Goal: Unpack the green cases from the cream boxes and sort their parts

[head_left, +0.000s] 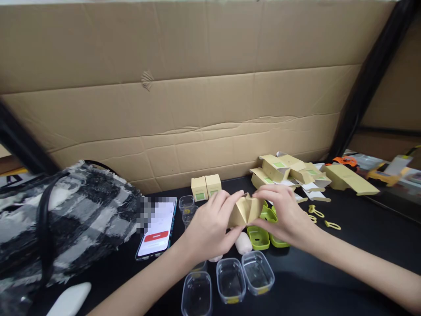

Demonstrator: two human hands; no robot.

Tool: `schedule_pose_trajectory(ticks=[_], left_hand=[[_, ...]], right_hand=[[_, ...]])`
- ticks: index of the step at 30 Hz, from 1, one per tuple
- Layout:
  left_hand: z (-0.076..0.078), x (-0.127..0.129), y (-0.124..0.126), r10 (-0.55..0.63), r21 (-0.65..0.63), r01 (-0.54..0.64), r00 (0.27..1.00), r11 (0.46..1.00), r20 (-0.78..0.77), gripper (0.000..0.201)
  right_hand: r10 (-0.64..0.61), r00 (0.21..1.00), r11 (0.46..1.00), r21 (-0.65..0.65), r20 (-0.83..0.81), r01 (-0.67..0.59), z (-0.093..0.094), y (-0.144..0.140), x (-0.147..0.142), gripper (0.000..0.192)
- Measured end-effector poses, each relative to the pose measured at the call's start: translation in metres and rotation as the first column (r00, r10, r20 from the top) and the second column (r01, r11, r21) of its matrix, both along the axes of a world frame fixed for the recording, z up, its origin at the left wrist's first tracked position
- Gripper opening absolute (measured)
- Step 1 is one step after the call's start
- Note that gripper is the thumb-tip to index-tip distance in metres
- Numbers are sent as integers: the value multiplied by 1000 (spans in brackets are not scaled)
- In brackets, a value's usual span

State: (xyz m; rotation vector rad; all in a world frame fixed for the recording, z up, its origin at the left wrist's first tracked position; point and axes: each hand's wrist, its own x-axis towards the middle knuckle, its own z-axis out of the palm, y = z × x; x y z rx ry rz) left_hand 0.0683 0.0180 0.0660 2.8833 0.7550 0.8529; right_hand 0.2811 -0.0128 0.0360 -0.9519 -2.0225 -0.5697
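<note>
Between my two hands is a small yellow cardboard box (245, 211), its near end creased inward. My left hand (215, 224) grips its left side and my right hand (284, 215) pinches its right side. Under and behind my right hand lie several lime-green plastic cases (258, 238), partly covered. Just below the box sits a pale pink rounded piece (244, 243). Nearer to me stand clear plastic containers (230, 281) with yellow tabs. More small clear containers (187, 202) are lined up behind my left hand, some of them hidden by it.
Two closed yellow boxes (206, 188) stand at the back. Flattened opened boxes (286, 171) pile up at the back right, with yellow loops (315, 211) in front. A phone (158, 228), a checked fabric bag (85, 219) and a white object (70, 300) lie left. A cardboard wall (197, 101) rises behind.
</note>
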Motion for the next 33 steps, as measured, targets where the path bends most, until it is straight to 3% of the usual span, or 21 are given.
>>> schedule_pose_trajectory(ticks=[2, 4, 7, 10, 13, 16, 18, 21, 23, 25, 27, 30, 33], left_hand=[[2, -1, -1, 45, -36, -45, 999, 998, 4, 51], [4, -1, -1, 104, -37, -104, 995, 994, -4, 50], [5, -1, 2, 182, 70, -180, 983, 981, -30, 47], [4, -1, 7, 169, 205, -163, 985, 965, -15, 43], [1, -3, 10, 67, 317, -71, 997, 946, 25, 35], [-1, -2, 7, -16, 424, 21, 1000, 905, -16, 21], [-1, -1, 3, -29, 521, 77, 995, 850, -100, 14], [-2, 2, -4, -36, 665, 131, 987, 736, -154, 15], [-2, 3, -6, -29, 675, 123, 988, 728, -150, 16], [-2, 3, -6, -5, 595, 85, 991, 799, -136, 19], [-2, 3, -3, 6, 497, 36, 997, 867, -81, 22], [1, 1, 3, 14, 422, -10, 1000, 907, -5, 27], [2, -2, 8, 72, 373, -55, 997, 926, -31, 35]], right_hand=[[44, 998, 995, 94, -44, -40, 0, -3, -1, 37], [170, 984, 983, 72, -45, -166, 4, -9, -3, 34], [342, 921, 920, -136, -186, -368, 11, -19, -8, 23], [292, 872, 857, -296, -393, -421, 14, -24, -11, 4], [264, 924, 891, -296, -278, -344, 12, -21, -8, 13], [196, 975, 977, -103, 100, -186, 9, -16, -3, 18], [66, 963, 993, 76, 260, -89, 8, -15, -1, 18], [-75, 960, 984, 179, 268, 27, 9, -15, -4, 15], [-83, 975, 990, 133, 205, 56, 10, -15, -7, 13], [-18, 998, 1000, 22, 62, 17, 11, -14, -8, 8], [64, 981, 984, -151, -182, -92, 10, -11, -9, 4], [86, 807, 868, -353, -584, -348, 7, -6, -9, 5], [16, 582, 787, -349, -813, -509, 4, -1, -6, 8]])
